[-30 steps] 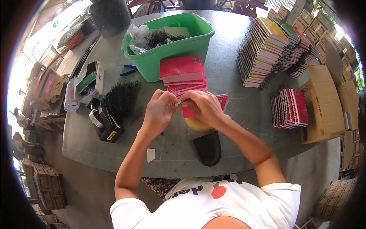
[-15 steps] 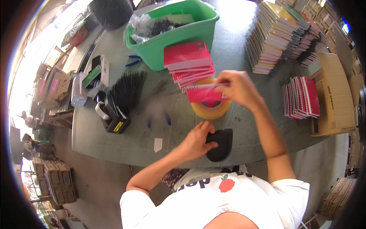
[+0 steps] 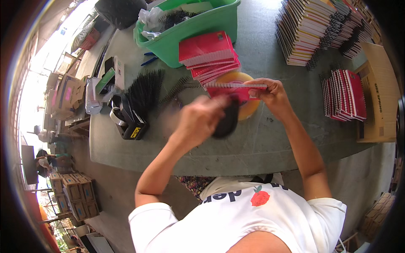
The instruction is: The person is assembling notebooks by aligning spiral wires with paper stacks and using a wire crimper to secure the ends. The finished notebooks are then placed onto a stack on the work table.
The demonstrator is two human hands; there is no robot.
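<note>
My right hand [image 3: 270, 95] pinches the right end of a red notebook [image 3: 232, 91], its punched edge facing away from me. A dark spiral coil [image 3: 179, 87] stretches leftward near the notebook's left end; whether they join is unclear. My left hand [image 3: 198, 118], smeared by motion, is at the notebook's near left side with a black flat rounded piece [image 3: 227, 122] in its fingers. Below the notebook lies a yellow ring-shaped roll [image 3: 254, 107], partly covered. Just beyond, several red notebooks [image 3: 202, 48] form a leaning stack.
A green tub [image 3: 211, 31] holds plastic and coils. To the left are a black tape dispenser [image 3: 131, 122], a bunch of black coils [image 3: 145, 90] and blue pliers [image 3: 149, 59]. On the right stand tall notebook stacks [image 3: 301, 33], bound red notebooks [image 3: 354, 95] and a cardboard box [image 3: 377, 101].
My left hand has moved up and away from me, carrying the black piece to the notebook. My right hand now grips the notebook's right end. The whole view has shifted slightly.
</note>
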